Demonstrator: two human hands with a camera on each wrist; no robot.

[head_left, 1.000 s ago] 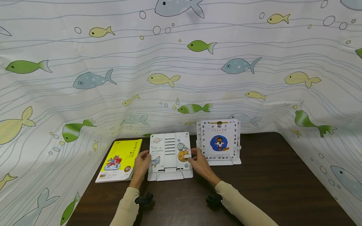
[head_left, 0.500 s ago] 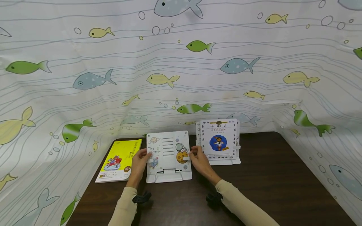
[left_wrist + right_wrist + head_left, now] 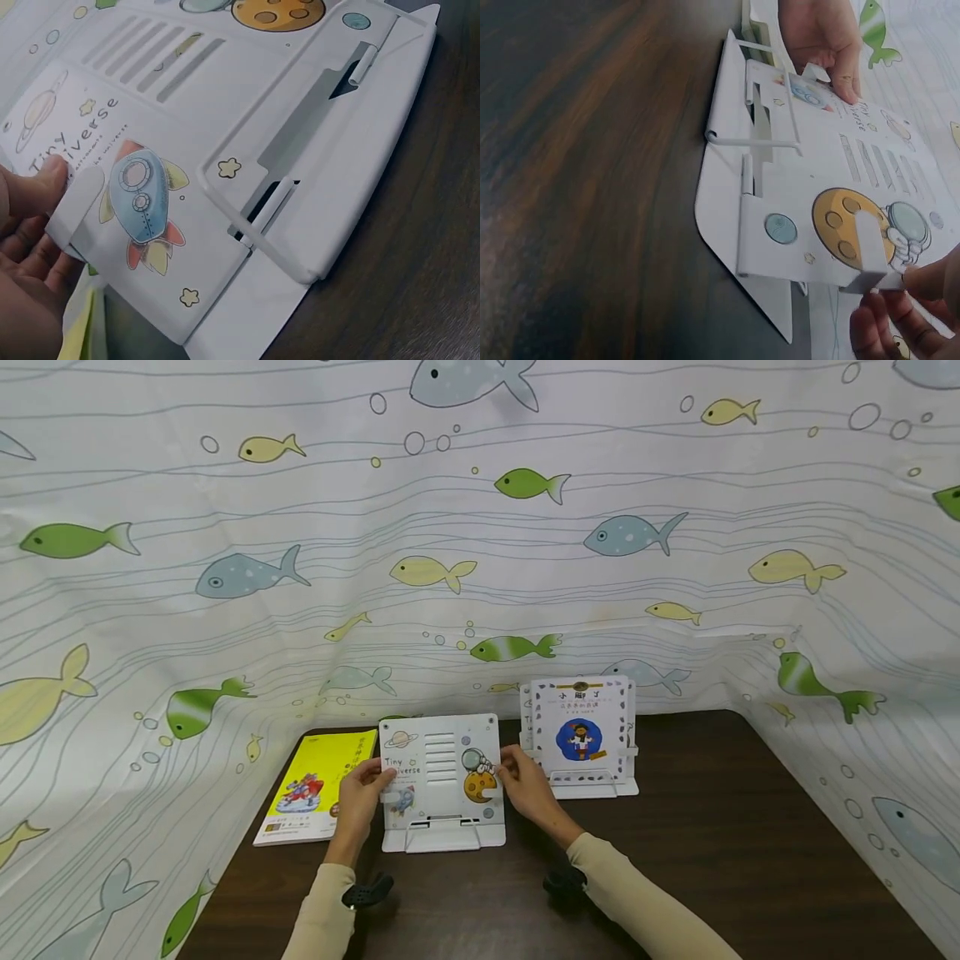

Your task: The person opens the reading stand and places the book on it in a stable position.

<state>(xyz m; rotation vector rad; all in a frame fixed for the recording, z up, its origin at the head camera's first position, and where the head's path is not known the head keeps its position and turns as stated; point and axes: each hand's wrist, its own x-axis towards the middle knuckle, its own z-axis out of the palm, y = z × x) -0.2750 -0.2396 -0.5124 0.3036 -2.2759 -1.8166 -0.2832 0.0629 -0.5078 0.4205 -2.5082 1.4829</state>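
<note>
A white book stand [image 3: 442,810] printed with "Tiny universe", a rocket and an astronaut leans back on the dark table, its wire page holder in front. My left hand [image 3: 358,797] grips its left edge, thumb on the front face beside a white side clip [image 3: 77,202] and fingers behind. At the opposite edge, my right hand [image 3: 527,785] pinches the stand by the other side clip [image 3: 870,240], with the thumb in front and fingertips curled underneath. The stand holds no book. Its back support is mostly hidden.
A yellow book [image 3: 322,777] lies flat at the left, partly behind my left hand. Behind my right hand, a second white stand [image 3: 632,772] holds an upright white book [image 3: 580,710]. A fish-printed curtain [image 3: 480,610] surrounds the dark wooden table [image 3: 712,827].
Both hands have shifted the book stand left and towards me. It now stands nearer the yellow book. The left hand has moved left with it; the second stand has stayed in place.
</note>
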